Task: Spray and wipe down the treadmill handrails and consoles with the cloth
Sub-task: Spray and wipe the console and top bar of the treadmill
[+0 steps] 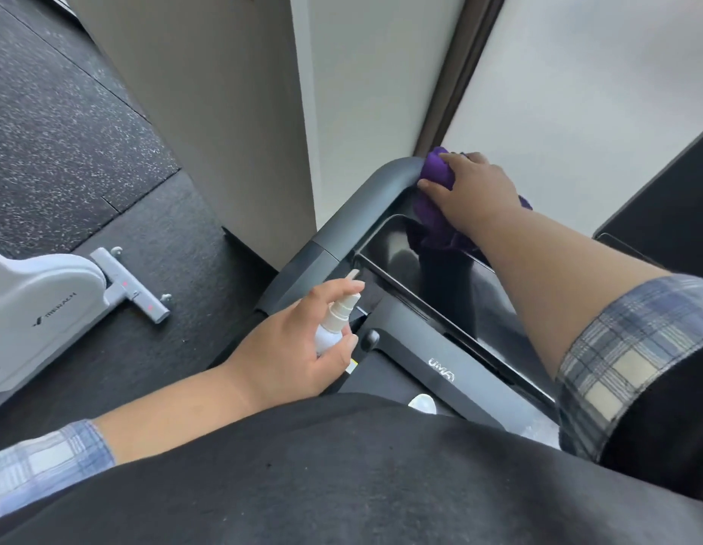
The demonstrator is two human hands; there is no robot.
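1. The right hand presses a bunched purple cloth onto the far corner of the grey handrail, fingers curled over the cloth. Part of the cloth hangs below the wrist onto the top edge of the glossy black console.
2. The left hand holds a small white spray bottle, fingers wrapped round its body, the forefinger raised near the pump top. It hovers just beside the lower end of the handrail, well apart from the cloth.
3. The bottle stands tilted, its long axis running from the palm up and to the right, nozzle toward the console.
4. The handrail runs from lower left up to its bend at the cloth, then turns right under the hand; the console lies just inside it, along the same slant.
5. How much liquid the bottle holds cannot be told.
6. A white exercise machine stands on the dark speckled floor to the left.
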